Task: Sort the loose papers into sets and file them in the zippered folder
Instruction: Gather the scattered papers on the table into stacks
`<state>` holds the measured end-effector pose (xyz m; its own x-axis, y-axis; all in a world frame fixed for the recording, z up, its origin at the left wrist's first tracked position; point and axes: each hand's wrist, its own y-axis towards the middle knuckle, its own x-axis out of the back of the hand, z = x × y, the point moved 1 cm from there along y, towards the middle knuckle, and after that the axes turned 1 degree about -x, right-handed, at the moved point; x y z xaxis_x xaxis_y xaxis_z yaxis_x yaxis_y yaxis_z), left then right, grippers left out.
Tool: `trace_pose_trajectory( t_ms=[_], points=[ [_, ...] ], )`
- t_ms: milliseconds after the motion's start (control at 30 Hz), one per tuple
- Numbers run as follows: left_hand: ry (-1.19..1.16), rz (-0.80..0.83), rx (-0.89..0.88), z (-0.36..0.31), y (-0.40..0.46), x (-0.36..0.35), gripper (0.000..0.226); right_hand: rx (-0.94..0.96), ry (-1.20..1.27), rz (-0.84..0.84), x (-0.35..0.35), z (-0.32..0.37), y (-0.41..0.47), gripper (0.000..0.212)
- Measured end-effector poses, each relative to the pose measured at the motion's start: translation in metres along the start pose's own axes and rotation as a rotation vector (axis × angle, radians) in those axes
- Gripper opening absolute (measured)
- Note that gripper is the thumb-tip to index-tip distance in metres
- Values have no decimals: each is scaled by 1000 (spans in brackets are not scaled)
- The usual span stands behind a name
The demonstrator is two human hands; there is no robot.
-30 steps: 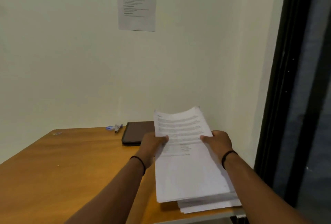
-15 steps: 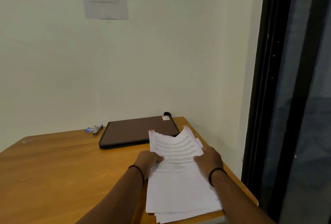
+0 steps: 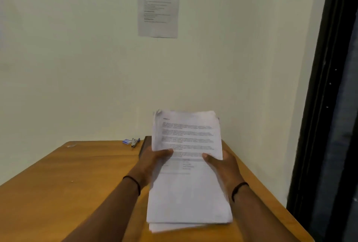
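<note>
1. Your left thumb (image 3: 168,151) and right thumb (image 3: 207,157) press on the top sheet while the other fingers curl under, so your left hand (image 3: 153,161) and right hand (image 3: 224,166) both grip the thick stack of white printed papers (image 3: 186,183).
2. You have raised its far end, which half a second ago lay low over the wooden table (image 3: 67,183).
3. That lift now hides most of the dark brown zippered folder (image 3: 143,147); only its left edge shows.
4. Sorting looks not yet begun.

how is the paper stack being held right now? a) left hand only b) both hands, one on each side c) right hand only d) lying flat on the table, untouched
b: the left hand and the right hand each grip a side edge of the paper stack, thumbs on the top sheet.
</note>
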<state>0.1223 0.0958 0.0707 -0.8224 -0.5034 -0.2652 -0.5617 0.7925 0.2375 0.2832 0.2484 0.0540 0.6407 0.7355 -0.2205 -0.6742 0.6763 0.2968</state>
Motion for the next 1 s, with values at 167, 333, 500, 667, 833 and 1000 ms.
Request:
trace_pose_trajectory(
  t_ms=[167, 333, 500, 667, 833, 1000],
  points=[
    [210, -127, -213, -85, -13, 51, 39, 200, -35, -23, -83, 30, 14, 32],
    [290, -176, -295, -122, -37, 92, 47, 200, 1, -14, -138, 25, 17, 35],
    [305, -221, -215, -89, -64, 126, 50, 63, 1, 96, -160, -8, -3, 29],
    [302, -285, -272, -100, -62, 124, 27, 148, -19, 3, -180, 10, 1, 25],
    [277, -298, -344, -125, -56, 120, 31, 226, -31, 8, -184, 35, 8, 26],
    [257, -297, -309, -103, -63, 132, 29, 151, -27, 21, -172, 25, 1, 20]
  ],
)
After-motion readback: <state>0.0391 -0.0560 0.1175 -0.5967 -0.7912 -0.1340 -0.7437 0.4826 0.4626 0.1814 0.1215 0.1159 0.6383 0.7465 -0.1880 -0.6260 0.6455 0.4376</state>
